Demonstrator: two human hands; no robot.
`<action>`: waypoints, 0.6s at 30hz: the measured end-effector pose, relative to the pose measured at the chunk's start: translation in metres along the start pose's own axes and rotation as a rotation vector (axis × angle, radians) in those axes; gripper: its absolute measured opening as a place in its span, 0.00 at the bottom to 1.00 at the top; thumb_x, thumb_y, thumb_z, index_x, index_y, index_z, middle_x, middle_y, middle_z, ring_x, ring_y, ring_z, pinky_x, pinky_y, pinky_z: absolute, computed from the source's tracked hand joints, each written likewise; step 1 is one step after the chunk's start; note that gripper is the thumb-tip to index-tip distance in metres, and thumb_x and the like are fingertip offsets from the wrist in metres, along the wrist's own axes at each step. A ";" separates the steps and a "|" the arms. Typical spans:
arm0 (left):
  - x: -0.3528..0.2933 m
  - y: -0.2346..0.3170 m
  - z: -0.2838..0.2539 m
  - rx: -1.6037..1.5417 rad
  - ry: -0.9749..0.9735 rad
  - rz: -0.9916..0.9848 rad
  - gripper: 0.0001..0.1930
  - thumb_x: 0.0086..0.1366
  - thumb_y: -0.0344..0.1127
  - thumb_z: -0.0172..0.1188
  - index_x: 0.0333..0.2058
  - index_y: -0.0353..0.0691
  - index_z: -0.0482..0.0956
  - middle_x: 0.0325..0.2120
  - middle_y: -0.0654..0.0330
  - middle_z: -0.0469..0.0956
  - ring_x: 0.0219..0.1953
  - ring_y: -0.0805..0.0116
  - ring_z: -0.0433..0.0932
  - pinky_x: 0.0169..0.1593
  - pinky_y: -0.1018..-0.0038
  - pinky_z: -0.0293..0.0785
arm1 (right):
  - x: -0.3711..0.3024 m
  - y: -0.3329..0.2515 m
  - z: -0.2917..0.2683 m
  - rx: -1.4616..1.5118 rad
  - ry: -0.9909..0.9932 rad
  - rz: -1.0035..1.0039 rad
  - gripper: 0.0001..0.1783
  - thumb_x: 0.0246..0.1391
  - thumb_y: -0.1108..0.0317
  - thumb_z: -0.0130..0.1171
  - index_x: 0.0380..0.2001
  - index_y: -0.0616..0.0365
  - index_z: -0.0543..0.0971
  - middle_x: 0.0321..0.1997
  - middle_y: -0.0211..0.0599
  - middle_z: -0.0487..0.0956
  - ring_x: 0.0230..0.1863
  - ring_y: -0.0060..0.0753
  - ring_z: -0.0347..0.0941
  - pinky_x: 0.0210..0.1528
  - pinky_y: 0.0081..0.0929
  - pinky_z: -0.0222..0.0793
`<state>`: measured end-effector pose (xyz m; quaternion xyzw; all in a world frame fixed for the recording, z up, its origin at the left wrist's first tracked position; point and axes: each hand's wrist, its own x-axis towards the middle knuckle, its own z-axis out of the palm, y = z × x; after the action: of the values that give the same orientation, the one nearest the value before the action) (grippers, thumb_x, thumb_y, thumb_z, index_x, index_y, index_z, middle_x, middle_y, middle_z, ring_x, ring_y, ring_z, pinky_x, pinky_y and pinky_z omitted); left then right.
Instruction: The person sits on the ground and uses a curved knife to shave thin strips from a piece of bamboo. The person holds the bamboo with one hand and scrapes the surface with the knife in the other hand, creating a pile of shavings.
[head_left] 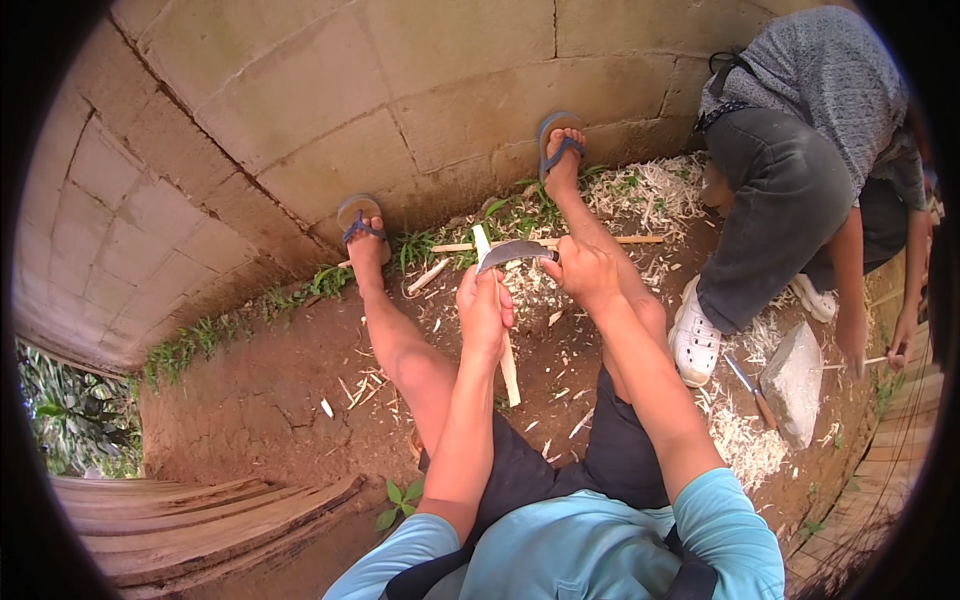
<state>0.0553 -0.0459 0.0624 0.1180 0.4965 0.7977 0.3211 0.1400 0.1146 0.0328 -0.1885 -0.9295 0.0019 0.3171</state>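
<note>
My left hand (483, 308) is wrapped round a pale split stick (508, 362), which sticks out above and below the fist. My right hand (588, 270) grips the handle of a curved sickle-like knife (520, 252). Its blade reaches leftward across the stick, just above my left hand, and its tip lies against or close to the wood. Most of the knife's handle is hidden inside my right fist.
Ahead stands a block wall (450, 110). Wood shavings (650, 205) litter the dirt, with a long strip (600, 240) beyond my hands. At right, a crouching person (790, 190) in white clogs is beside a stone (796, 385) and a knife (750, 390). Planks (200, 525) lie at lower left.
</note>
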 end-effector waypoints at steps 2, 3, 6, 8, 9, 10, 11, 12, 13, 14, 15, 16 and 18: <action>-0.001 0.001 -0.001 0.018 0.008 -0.010 0.10 0.70 0.39 0.42 0.33 0.40 0.66 0.13 0.66 0.66 0.09 0.81 0.59 0.11 0.85 0.54 | -0.001 -0.002 0.000 -0.001 -0.026 0.009 0.23 0.52 0.45 0.56 0.23 0.54 0.68 0.17 0.38 0.75 0.20 0.42 0.76 0.20 0.35 0.71; -0.001 0.001 -0.002 0.033 0.012 -0.010 0.11 0.70 0.40 0.42 0.33 0.40 0.66 0.13 0.66 0.66 0.09 0.81 0.59 0.11 0.85 0.54 | -0.002 -0.003 -0.001 -0.002 -0.038 0.011 0.23 0.52 0.45 0.56 0.23 0.54 0.68 0.17 0.38 0.75 0.20 0.42 0.76 0.20 0.35 0.71; -0.001 0.003 -0.013 0.047 0.002 0.002 0.11 0.70 0.40 0.42 0.32 0.40 0.66 0.13 0.66 0.66 0.09 0.81 0.60 0.11 0.85 0.54 | -0.001 -0.010 -0.007 0.035 -0.045 -0.020 0.22 0.52 0.46 0.57 0.24 0.54 0.68 0.17 0.37 0.74 0.20 0.41 0.75 0.20 0.34 0.70; -0.001 0.002 -0.022 0.063 -0.005 -0.001 0.10 0.70 0.39 0.42 0.33 0.40 0.66 0.14 0.66 0.67 0.09 0.81 0.60 0.12 0.85 0.54 | -0.003 -0.014 -0.013 0.087 -0.062 -0.041 0.22 0.52 0.47 0.56 0.25 0.55 0.68 0.19 0.38 0.74 0.21 0.43 0.74 0.21 0.36 0.70; -0.001 0.002 -0.024 0.055 -0.013 -0.002 0.10 0.70 0.38 0.42 0.33 0.40 0.67 0.14 0.66 0.67 0.09 0.81 0.60 0.12 0.85 0.55 | -0.003 -0.015 -0.017 0.121 -0.074 -0.047 0.21 0.53 0.47 0.55 0.26 0.55 0.68 0.20 0.39 0.73 0.22 0.46 0.73 0.23 0.37 0.69; 0.000 0.002 -0.025 0.048 -0.023 -0.003 0.09 0.70 0.38 0.43 0.33 0.39 0.67 0.14 0.66 0.67 0.09 0.81 0.60 0.12 0.85 0.55 | -0.003 -0.015 -0.018 0.154 -0.085 -0.052 0.20 0.54 0.48 0.54 0.26 0.56 0.69 0.21 0.40 0.73 0.23 0.48 0.73 0.24 0.38 0.69; 0.002 0.003 -0.026 0.041 -0.032 -0.003 0.09 0.70 0.37 0.43 0.33 0.39 0.67 0.14 0.66 0.67 0.09 0.80 0.60 0.12 0.85 0.55 | -0.003 -0.014 -0.017 0.178 -0.069 -0.070 0.20 0.54 0.50 0.55 0.27 0.56 0.69 0.22 0.40 0.73 0.24 0.48 0.73 0.25 0.37 0.69; 0.003 0.002 -0.027 0.038 -0.033 0.001 0.08 0.69 0.36 0.43 0.34 0.39 0.68 0.14 0.66 0.67 0.09 0.80 0.60 0.12 0.85 0.55 | -0.001 -0.013 -0.016 0.202 -0.054 -0.087 0.19 0.53 0.51 0.56 0.28 0.57 0.69 0.23 0.41 0.73 0.25 0.47 0.73 0.26 0.37 0.69; 0.004 0.003 -0.027 0.044 -0.035 0.001 0.08 0.69 0.36 0.43 0.34 0.39 0.68 0.14 0.66 0.67 0.09 0.80 0.61 0.12 0.85 0.55 | 0.001 -0.014 -0.016 0.227 -0.039 -0.103 0.18 0.52 0.52 0.57 0.29 0.57 0.69 0.24 0.41 0.74 0.26 0.47 0.73 0.27 0.37 0.69; 0.003 0.004 -0.027 0.050 -0.036 0.001 0.08 0.69 0.36 0.43 0.34 0.39 0.68 0.14 0.66 0.67 0.09 0.80 0.61 0.12 0.85 0.55 | 0.002 -0.014 -0.016 0.242 -0.082 -0.094 0.16 0.52 0.56 0.59 0.30 0.57 0.70 0.26 0.42 0.74 0.28 0.45 0.74 0.28 0.36 0.69; 0.002 0.006 -0.027 0.056 -0.038 0.000 0.08 0.69 0.36 0.43 0.34 0.39 0.68 0.14 0.66 0.67 0.09 0.80 0.61 0.12 0.85 0.56 | 0.003 -0.015 -0.016 0.251 -0.073 -0.118 0.16 0.52 0.55 0.59 0.29 0.56 0.69 0.25 0.40 0.74 0.28 0.44 0.74 0.28 0.35 0.70; 0.003 0.007 -0.028 0.087 -0.063 -0.018 0.08 0.70 0.36 0.42 0.35 0.39 0.67 0.14 0.66 0.67 0.10 0.80 0.61 0.13 0.84 0.57 | 0.006 -0.016 -0.016 0.257 -0.060 -0.141 0.17 0.52 0.54 0.58 0.28 0.56 0.69 0.24 0.39 0.74 0.28 0.42 0.75 0.27 0.34 0.71; 0.001 0.008 -0.025 0.099 -0.075 -0.054 0.08 0.70 0.36 0.41 0.36 0.40 0.66 0.14 0.65 0.67 0.10 0.79 0.61 0.14 0.83 0.58 | 0.014 -0.010 -0.015 0.243 -0.053 -0.216 0.16 0.52 0.54 0.58 0.28 0.54 0.68 0.23 0.37 0.73 0.27 0.40 0.76 0.27 0.33 0.72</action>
<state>0.0383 -0.0654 0.0569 0.1503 0.5261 0.7582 0.3546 0.1351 0.1085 0.0537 -0.0475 -0.9453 0.0852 0.3112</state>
